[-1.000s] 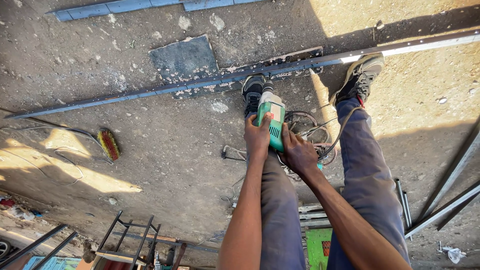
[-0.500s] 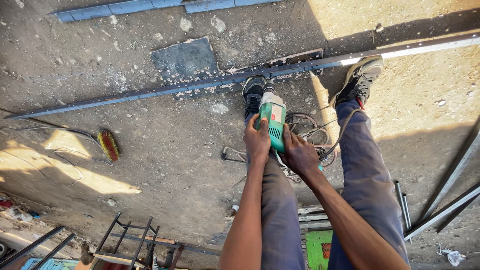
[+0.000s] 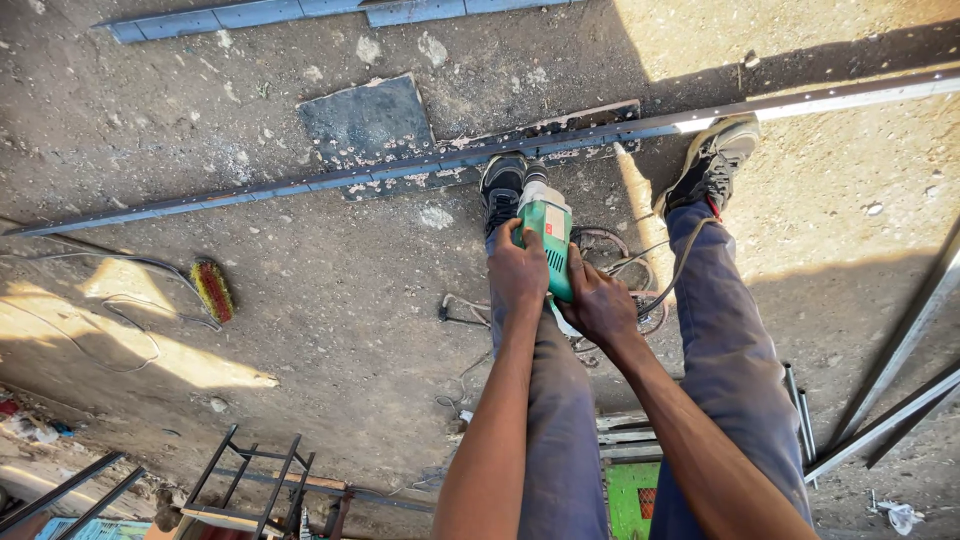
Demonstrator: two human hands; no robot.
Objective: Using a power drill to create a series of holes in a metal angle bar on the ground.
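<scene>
Both hands clasp a green power tool, probably an angle grinder, out in front of the person's legs. The left hand wraps the left side of the body, fingers curled over its top; the right hand closes on the rear end, lower and to the right. The tool's pale head pokes out beyond both hands, so the grip sits on the back half.

Its long axis runs away from the person, the head pointing at the long steel bar that lies across the dirt ground. The head hangs just above the left shoe, near the bar; whether it touches the metal is hidden. A small red and white label sits on the tool's top near the head.

A cable loops on the ground between the feet. The right shoe stands beside the bar. A dark square plate lies behind the bar, and a brush lies well off to the left.
</scene>
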